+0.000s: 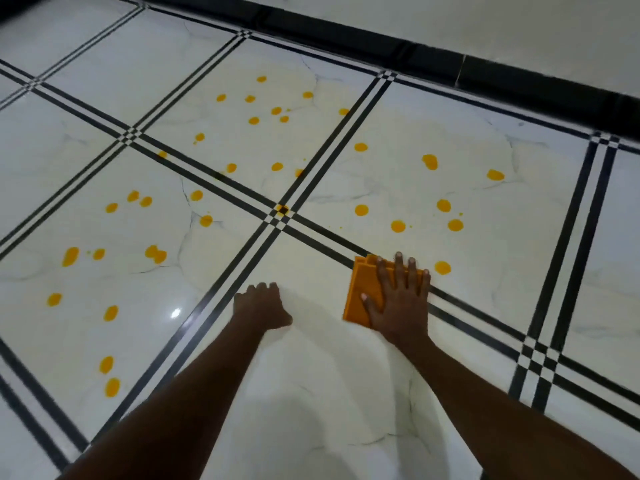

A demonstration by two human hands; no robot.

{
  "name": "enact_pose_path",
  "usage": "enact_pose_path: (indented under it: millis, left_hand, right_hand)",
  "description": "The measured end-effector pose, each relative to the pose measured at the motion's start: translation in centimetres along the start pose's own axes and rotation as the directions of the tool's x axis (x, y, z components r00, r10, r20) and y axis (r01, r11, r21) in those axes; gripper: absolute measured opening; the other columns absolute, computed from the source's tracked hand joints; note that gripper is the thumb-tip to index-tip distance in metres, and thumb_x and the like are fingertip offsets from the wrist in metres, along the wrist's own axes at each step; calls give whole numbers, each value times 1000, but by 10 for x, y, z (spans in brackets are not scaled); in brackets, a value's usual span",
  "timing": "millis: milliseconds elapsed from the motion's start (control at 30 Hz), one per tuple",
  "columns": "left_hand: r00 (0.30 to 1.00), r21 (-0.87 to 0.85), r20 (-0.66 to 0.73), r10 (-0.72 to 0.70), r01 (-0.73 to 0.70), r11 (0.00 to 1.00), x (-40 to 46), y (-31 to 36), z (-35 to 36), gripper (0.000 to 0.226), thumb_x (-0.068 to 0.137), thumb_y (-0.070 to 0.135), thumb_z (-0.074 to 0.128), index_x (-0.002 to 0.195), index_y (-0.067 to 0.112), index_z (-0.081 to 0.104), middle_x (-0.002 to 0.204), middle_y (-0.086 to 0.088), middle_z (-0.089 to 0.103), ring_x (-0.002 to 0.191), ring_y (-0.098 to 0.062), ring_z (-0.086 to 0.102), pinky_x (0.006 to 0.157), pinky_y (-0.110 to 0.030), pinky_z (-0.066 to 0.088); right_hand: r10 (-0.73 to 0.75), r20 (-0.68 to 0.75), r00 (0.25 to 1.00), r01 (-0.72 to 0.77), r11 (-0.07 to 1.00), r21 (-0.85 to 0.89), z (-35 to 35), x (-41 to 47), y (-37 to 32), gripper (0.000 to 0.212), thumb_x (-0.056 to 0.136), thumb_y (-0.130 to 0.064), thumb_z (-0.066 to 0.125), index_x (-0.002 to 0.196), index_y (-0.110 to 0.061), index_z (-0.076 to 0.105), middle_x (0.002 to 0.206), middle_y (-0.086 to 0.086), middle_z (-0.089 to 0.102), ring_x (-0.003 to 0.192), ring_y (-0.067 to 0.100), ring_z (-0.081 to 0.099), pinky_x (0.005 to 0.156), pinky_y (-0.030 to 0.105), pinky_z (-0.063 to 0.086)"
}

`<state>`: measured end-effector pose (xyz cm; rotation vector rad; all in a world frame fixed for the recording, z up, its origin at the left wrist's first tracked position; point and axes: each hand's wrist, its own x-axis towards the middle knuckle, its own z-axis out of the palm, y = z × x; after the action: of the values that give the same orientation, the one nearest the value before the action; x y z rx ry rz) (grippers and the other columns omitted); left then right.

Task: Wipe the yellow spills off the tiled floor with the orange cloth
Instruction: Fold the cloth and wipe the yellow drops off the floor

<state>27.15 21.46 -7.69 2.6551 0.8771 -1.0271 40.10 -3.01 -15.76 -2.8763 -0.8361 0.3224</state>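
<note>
A folded orange cloth (360,289) lies flat on the white tiled floor (311,393), over a black grout stripe. My right hand (400,299) presses down on it with straight, spread fingers. My left hand (261,306) rests on the bare tile to the left of the cloth, its fingers curled under, holding nothing. Several yellow spills dot the tiles ahead. The closest spill (442,267) sits just right of the cloth's far corner. Others lie at the right (397,226), in the far middle (254,120) and at the left (156,253).
Black double stripes (277,216) cross the floor between the large white tiles. A black skirting band (450,64) runs along the far edge below a pale wall. The tile under my arms shows no spills.
</note>
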Motion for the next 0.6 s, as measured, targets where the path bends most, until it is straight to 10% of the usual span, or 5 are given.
enact_pose_path:
  millis: [133, 333, 600]
  left_hand:
    - [989, -21, -90, 115, -117, 993, 4, -10, -18, 86, 88, 54, 59, 156, 18, 22, 157, -11, 32, 144, -29, 30, 115, -43, 33]
    - [907, -90, -383, 174, -224, 970, 37, -5, 5, 75, 94, 44, 55, 156, 16, 21, 162, -12, 24, 149, -28, 20, 118, -48, 27]
    - [857, -99, -468, 214, -291, 952, 34, -1, 41, 74, 93, 41, 55, 155, 14, 25, 162, -15, 22, 149, -32, 20, 117, -48, 25]
  right_hand:
    - [2, -39, 999, -3, 1000, -23, -6, 25, -9, 86, 93, -71, 34, 164, -25, 17, 170, 19, 13, 155, 46, 12, 122, 67, 7]
    - [-395, -32, 918, 389, 914, -116, 14, 58, -33, 87, 92, -76, 26, 164, -30, 11, 172, 14, 9, 157, 42, 8, 123, 65, 8]
    - [-182, -55, 982, 178, 982, -68, 10, 31, 2, 84, 94, -71, 33, 164, -30, 11, 171, 13, 12, 157, 41, 12, 124, 63, 8]
